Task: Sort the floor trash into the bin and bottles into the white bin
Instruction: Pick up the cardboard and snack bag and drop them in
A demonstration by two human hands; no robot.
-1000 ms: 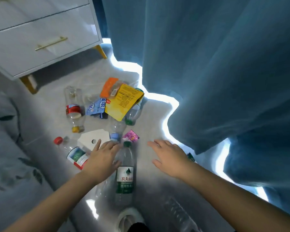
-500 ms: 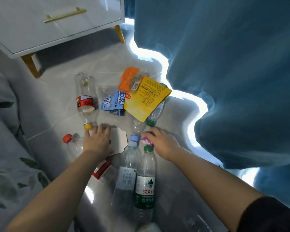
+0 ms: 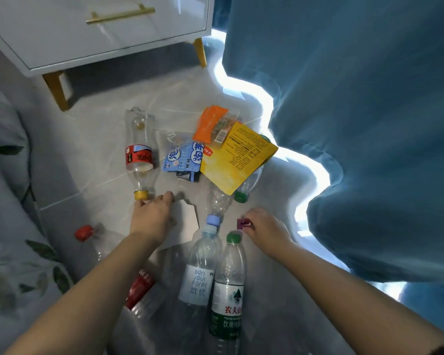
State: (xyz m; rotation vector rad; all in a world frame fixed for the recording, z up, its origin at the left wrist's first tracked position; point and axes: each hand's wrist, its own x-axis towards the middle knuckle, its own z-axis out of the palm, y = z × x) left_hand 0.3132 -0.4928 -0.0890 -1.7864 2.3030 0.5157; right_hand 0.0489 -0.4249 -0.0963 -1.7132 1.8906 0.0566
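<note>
Empty plastic bottles and wrappers lie scattered on the grey floor. My left hand (image 3: 151, 216) rests on a white card (image 3: 186, 221), fingers curled over its far edge. My right hand (image 3: 263, 228) pinches a small purple wrapper (image 3: 244, 223) just right of a green-capped water bottle (image 3: 228, 285). A blue-capped bottle (image 3: 198, 275) lies beside it. Further off lie a yellow-capped cola bottle (image 3: 139, 155), a yellow packet (image 3: 237, 160), an orange packet (image 3: 210, 123) and a blue wrapper (image 3: 183, 156). A red-capped bottle (image 3: 87, 233) lies partly under my left arm. No bin is in view.
A white drawer cabinet (image 3: 100, 34) on gold legs stands at the back left. A blue curtain (image 3: 356, 111) hangs down the right side, reaching the floor. Patterned bedding (image 3: 5, 201) borders the left.
Both hands moved forward over the pile. My left hand came to rest on the white card; my right hand closed on the purple wrapper. The view shifted closer to the trash.
</note>
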